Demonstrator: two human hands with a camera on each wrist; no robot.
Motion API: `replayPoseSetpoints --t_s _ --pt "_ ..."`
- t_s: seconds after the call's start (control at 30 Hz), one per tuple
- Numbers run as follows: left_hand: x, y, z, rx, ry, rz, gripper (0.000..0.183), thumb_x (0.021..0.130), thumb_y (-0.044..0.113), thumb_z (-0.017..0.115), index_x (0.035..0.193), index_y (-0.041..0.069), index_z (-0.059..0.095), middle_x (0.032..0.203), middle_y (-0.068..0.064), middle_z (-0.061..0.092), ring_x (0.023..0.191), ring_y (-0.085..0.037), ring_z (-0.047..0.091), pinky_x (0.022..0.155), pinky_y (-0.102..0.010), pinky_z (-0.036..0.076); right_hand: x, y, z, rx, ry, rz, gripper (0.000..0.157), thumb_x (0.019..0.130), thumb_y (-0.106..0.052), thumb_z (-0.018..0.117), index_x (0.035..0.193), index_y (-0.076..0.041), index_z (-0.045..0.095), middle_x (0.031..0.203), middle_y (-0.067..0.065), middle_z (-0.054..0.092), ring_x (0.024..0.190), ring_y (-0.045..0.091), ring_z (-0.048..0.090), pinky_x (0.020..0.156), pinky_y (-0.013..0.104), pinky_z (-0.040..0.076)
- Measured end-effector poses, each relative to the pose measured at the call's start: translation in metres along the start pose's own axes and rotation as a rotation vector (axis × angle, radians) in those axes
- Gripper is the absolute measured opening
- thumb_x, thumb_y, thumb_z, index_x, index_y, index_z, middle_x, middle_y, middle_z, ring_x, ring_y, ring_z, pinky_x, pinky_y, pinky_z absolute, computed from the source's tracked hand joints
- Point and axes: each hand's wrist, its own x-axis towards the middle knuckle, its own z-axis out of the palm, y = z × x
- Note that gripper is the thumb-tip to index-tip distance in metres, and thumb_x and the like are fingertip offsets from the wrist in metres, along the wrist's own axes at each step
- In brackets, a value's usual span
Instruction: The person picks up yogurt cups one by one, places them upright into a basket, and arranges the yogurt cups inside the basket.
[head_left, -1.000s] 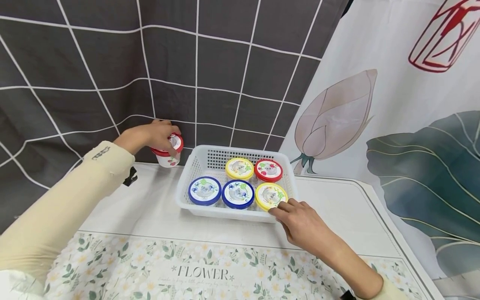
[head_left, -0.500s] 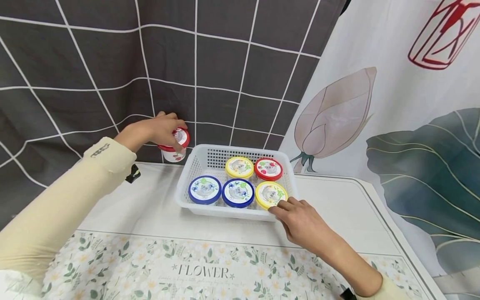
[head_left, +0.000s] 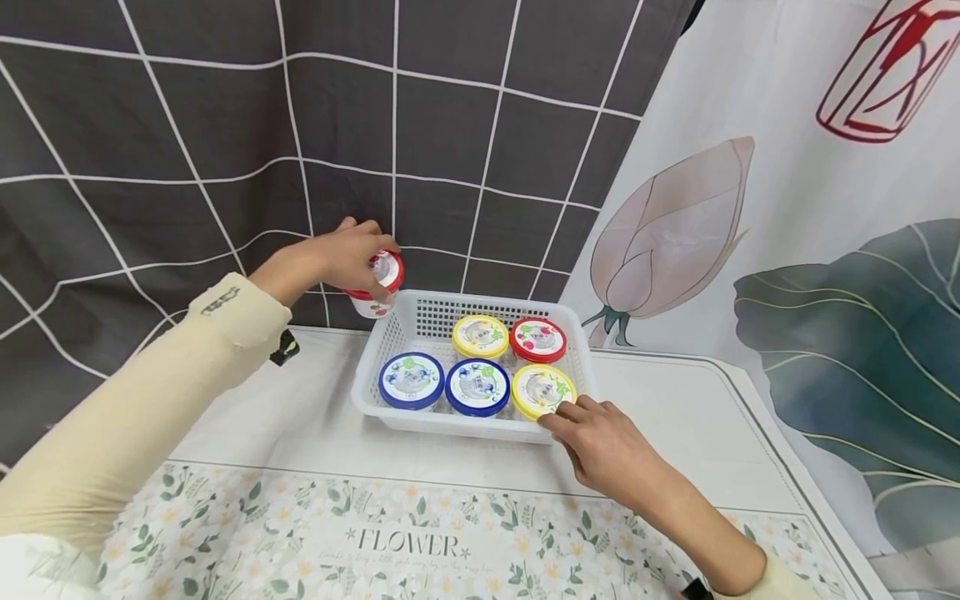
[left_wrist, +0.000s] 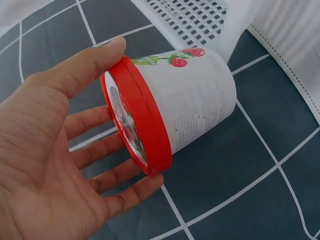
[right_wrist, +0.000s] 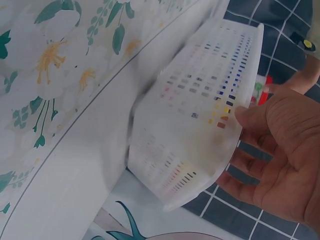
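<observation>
My left hand (head_left: 341, 260) holds a white paper tub (left_wrist: 200, 100) by its red lid, thumb on one side and fingers round the other. Strawberries are printed on the tub. In the head view it hangs raised at the back left corner of a white plastic basket (head_left: 465, 427). My right hand (head_left: 607, 446) grips the basket's rim near the front right corner, the thumb against the outer wall in the right wrist view. Inside the basket stand a left blue-lidded tub (head_left: 411, 381), a middle blue-lidded tub (head_left: 477, 387), a front yellow-lidded tub (head_left: 542, 390), a back yellow-lidded tub (head_left: 480, 336) and a red-lidded tub (head_left: 537, 340).
Under the basket lies a white tablecloth (head_left: 675, 408) with a flower-printed band (head_left: 247, 533) along the front. Behind it hangs a dark grid-patterned curtain (head_left: 442, 133). A pale curtain (head_left: 787, 100) with plant drawings hangs at the right.
My left hand has carried the red-lidded tub to the right and slightly up, from left of the basket to its back left corner. My right hand stays on the rim.
</observation>
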Motion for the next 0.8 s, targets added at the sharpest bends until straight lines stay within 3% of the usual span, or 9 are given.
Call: replayPoseSetpoints --t_s 0.4,0.8 --pt "0.011 0.02 0.006 -0.023 -0.001 0.032 0.088 0.086 0.034 0.092 0.162 0.01 0.057 0.161 -0.021 0.053 0.147 -0.042 0.041 0.112 -0.063 0.062 -0.001 0.0 0.001 0.0 0.015 -0.003 0.033 0.091 0.0 0.085 0.119 -0.018 0.079 0.105 0.001 0.079 0.09 0.021 0.068 0.072 0.038 0.061" --pt "0.022 0.034 0.026 -0.048 -0.032 0.09 0.087 0.088 0.035 0.093 0.164 0.013 0.057 0.166 -0.018 0.05 0.149 -0.04 0.04 0.114 -0.063 0.06 -0.001 0.0 0.002 0.001 0.029 -0.001 0.034 0.091 -0.001 0.086 0.119 -0.019 0.079 0.104 0.0 0.08 0.09 0.02 0.067 0.073 0.038 0.061"
